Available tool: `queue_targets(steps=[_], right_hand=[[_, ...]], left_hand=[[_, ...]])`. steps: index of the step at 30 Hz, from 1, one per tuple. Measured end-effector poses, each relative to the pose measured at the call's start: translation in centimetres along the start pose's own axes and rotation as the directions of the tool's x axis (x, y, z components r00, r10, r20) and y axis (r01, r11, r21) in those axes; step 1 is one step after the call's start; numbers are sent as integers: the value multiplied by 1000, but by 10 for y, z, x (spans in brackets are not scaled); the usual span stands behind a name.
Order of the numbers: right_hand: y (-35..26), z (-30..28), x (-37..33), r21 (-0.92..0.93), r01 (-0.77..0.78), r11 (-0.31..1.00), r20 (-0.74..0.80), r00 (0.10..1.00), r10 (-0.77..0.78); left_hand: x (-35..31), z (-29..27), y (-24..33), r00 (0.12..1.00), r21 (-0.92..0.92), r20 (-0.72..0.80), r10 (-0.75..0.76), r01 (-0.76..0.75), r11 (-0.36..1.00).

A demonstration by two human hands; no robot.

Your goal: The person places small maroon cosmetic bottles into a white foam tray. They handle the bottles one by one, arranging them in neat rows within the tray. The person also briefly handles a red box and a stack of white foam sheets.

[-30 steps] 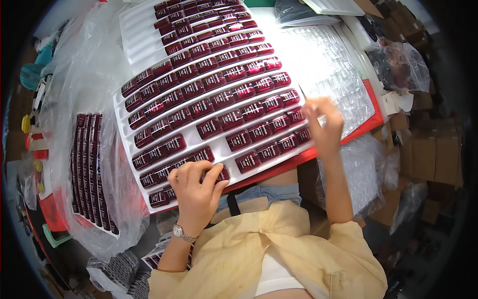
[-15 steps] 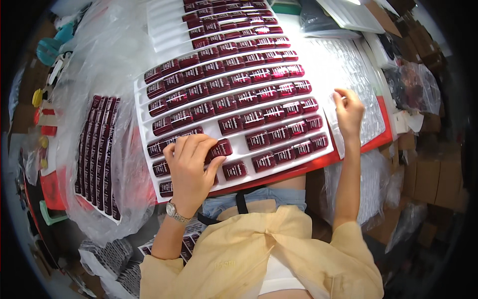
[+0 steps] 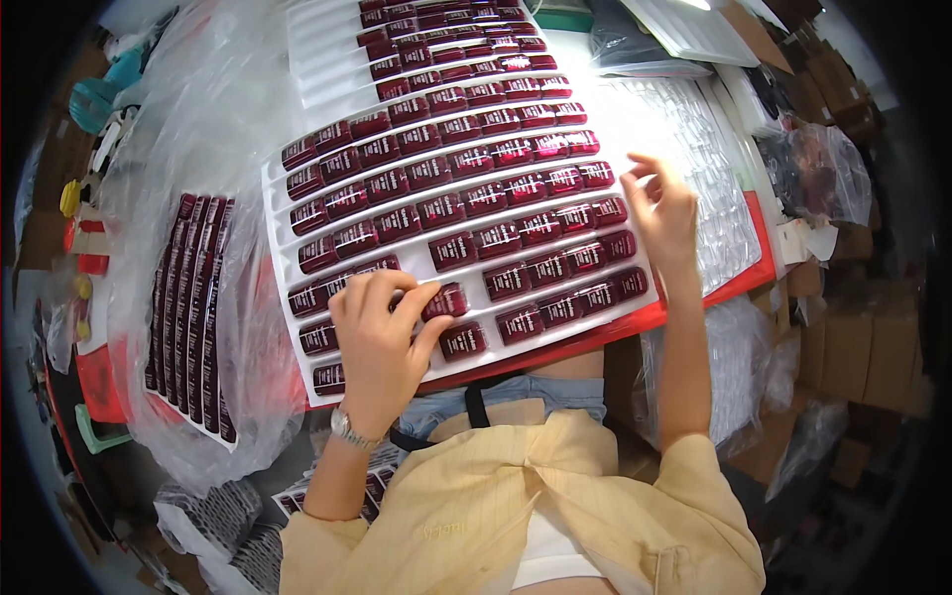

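A white ridged tray lies in front of me, holding rows of small, glossy, dark red bottles with pale lettering. My left hand, with a watch on its wrist, has its thumb and fingers closed on one dark red bottle over the tray's near rows. Just below that bottle, another dark red bottle lies in the nearest row. Gaps show in the near rows around my left hand. My right hand hovers by the tray's right edge, fingers curled in a pinch; what it holds, if anything, is too small to make out.
Behind is a second white tray, partly filled with dark red bottles. Clear plastic wrapping covers the left side, with another filled tray in it. Right of my tray lies a clear plastic-covered stack on a red surface.
My right hand has moved left, closer to the tray's right edge. My left hand still holds the bottle, which has shifted slightly right. The view has shifted a little.
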State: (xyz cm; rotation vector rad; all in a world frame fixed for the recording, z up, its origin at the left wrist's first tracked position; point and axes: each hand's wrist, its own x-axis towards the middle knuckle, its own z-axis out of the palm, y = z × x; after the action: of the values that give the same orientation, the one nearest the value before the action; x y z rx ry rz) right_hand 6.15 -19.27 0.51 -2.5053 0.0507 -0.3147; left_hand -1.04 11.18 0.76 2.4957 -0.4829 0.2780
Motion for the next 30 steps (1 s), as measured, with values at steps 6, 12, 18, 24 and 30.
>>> queue_targets(steps=[6, 12, 18, 24, 30], right_hand=[[98, 17, 18, -465, 225, 857, 125, 974, -188], [52, -2, 20, 288, -66, 955, -11, 997, 72], [-109, 29, -45, 803, 69, 592, 34, 987, -160], [-122, 38, -53, 512, 463, 723, -141, 876, -462], [-117, 36, -54, 562, 366, 742, -203, 931, -305]], left_hand=[[6, 5, -6, 999, 57, -26, 40, -39, 998], [12, -22, -43, 1000, 120, -5, 1, 0, 993], [13, -11, -8, 989, -483, -45, -143, 104, 869], [5, 15, 4, 965, -724, -1, -260, 179, 666], [13, 28, 21, 965, -787, -81, -251, 93, 610]])
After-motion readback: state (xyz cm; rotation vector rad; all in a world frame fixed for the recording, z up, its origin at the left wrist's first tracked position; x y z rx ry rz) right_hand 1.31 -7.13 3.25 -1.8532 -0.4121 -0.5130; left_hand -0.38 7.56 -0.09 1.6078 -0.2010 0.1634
